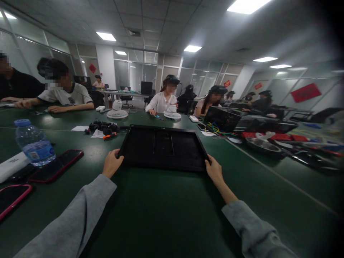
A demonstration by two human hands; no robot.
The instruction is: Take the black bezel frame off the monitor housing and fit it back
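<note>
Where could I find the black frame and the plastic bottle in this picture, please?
Black frame (163, 146): head view, on its recessed middle.
Plastic bottle (34, 140): head view, on its body.

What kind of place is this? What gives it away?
Probably a shared office or workroom: ceiling light panels, glass partitions, and several people seated around a large green table.

No text can be read with certainty. A tiny pale mark sits on the far rim of the black rectangular frame (184, 148) at centre; dark lettering on the white box (12, 168), far left, and print around the barcode (34, 154) on the water bottle's (33, 141) blue label (44, 153) are illegible.
</note>
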